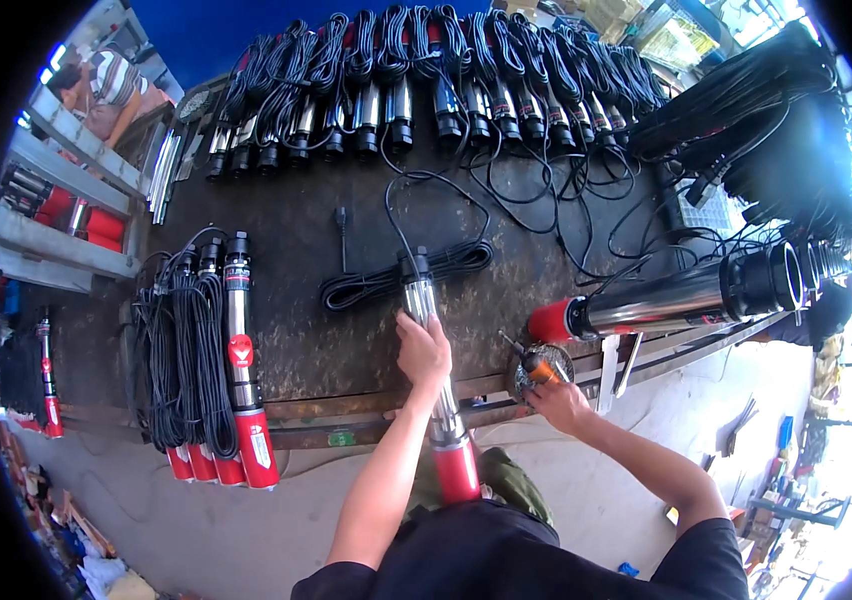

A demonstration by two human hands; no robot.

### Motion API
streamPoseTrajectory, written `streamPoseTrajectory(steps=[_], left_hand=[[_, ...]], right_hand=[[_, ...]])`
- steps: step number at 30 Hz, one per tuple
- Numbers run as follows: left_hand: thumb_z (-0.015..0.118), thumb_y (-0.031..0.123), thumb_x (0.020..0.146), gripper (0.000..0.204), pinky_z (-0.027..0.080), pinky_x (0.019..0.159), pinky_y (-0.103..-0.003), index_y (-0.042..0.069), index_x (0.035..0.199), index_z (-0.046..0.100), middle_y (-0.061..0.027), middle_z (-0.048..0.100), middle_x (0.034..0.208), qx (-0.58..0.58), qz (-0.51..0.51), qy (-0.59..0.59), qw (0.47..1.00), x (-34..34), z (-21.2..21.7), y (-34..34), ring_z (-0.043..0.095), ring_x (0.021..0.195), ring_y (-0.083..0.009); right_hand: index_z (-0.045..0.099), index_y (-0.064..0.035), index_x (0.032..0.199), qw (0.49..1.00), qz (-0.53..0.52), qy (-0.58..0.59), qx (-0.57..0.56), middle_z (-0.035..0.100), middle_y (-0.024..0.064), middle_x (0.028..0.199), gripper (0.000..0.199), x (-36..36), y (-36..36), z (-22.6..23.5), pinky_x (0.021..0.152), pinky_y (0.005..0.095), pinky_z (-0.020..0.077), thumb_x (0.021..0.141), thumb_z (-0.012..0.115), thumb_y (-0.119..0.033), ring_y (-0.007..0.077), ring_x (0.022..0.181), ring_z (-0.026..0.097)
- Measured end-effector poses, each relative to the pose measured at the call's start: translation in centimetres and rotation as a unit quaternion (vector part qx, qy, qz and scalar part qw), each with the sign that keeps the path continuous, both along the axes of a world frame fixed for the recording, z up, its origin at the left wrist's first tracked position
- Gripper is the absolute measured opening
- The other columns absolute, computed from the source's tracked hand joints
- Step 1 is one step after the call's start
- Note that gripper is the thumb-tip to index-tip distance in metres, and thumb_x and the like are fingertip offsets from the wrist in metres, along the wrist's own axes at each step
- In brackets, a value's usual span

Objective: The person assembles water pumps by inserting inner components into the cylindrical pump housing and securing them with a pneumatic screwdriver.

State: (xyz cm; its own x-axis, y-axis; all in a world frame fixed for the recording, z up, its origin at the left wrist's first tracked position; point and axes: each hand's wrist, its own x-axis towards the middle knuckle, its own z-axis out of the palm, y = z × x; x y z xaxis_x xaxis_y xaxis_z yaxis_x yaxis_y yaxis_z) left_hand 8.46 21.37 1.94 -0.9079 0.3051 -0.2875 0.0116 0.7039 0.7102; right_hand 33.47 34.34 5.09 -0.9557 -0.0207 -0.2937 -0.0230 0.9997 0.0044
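My left hand [424,352] is wrapped round a long silver submersible pump [457,468] with a red lower end and a black top. The pump lies across the bench's front edge, its red end toward my body. A black cable runs from its top, and a tied cable coil [361,288] with a plug [342,222] lies just beyond. To the right, my right hand [558,404] grips an orange-handled tool [543,371], apparently a screwdriver, over a round dish [560,354]. What the dish holds is too small to make out.
Several finished-looking pumps with coiled cables [393,50] line the bench's back. More pumps [258,450] lie at the left edge, and larger ones [656,297] at the right. A thick bundle of black cables [746,120] stands back right. Another person [111,90] is at far left.
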Motion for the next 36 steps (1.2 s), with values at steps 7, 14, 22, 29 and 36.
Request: streamPoseTrajectory(steps=[7,14,22,29,36], left_hand=[[0.045,0.039,0.102,0.055,0.055,0.079,-0.053,0.0,0.139,0.034,-0.0252,0.06,0.121,0.011,0.001,0.017,1.0,-0.3,-0.4,-0.2,0.067,0.094,-0.0433],[0.046,0.038,0.102,0.054,0.056,0.075,-0.052,0.0,0.138,0.035,-0.0258,0.062,0.118,0.015,-0.004,0.027,1.0,-0.4,-0.4,-0.5,0.068,0.091,-0.0432],[0.05,0.038,0.1,0.056,0.057,0.07,-0.051,-0.003,0.137,0.037,-0.0252,0.061,0.114,0.007,-0.007,0.037,0.999,-0.5,-0.9,-0.5,0.07,0.086,-0.0423],[0.051,0.029,0.1,0.066,0.057,0.07,-0.05,0.009,0.155,0.022,-0.0245,0.057,0.114,0.038,-0.008,0.081,0.996,-0.4,-0.4,-0.5,0.068,0.081,-0.0421],[0.05,0.028,0.1,0.066,0.058,0.065,-0.047,0.016,0.158,0.02,-0.0235,0.057,0.106,-0.007,-0.051,0.047,0.998,-1.1,1.0,-0.9,0.068,0.076,-0.0392]], right_hand=[[0.07,-0.0097,0.08,0.998,0.026,0.022,0.048,0.065,0.0046,0.079,0.033,-0.2,-0.4,-0.8,0.074,0.0342,0.0532,0.087,0.064,-0.041,0.0221,0.079,0.066],[0.067,-0.0093,0.092,0.999,-0.01,-0.046,0.007,0.067,0.0046,0.084,0.014,-0.8,-0.7,-0.5,0.074,0.0346,0.0564,0.082,0.062,-0.017,0.0201,0.085,0.069],[0.068,-0.0042,0.086,0.99,-0.127,0.008,-0.054,0.068,0.0082,0.078,0.012,-2.1,-1.7,0.9,0.06,0.0377,0.0571,0.086,0.066,-0.016,0.0257,0.07,0.07],[0.075,-0.0055,0.091,0.835,-0.4,0.106,-0.364,0.072,0.0127,0.076,0.012,-12.4,-2.0,4.1,0.064,0.0339,0.0553,0.081,0.073,-0.012,0.0247,0.069,0.072],[0.076,-0.0066,0.087,0.865,-0.223,0.327,-0.31,0.068,0.0102,0.076,0.011,-25.7,-1.6,2.9,0.06,0.0341,0.0529,0.077,0.076,-0.009,0.0254,0.065,0.067]])
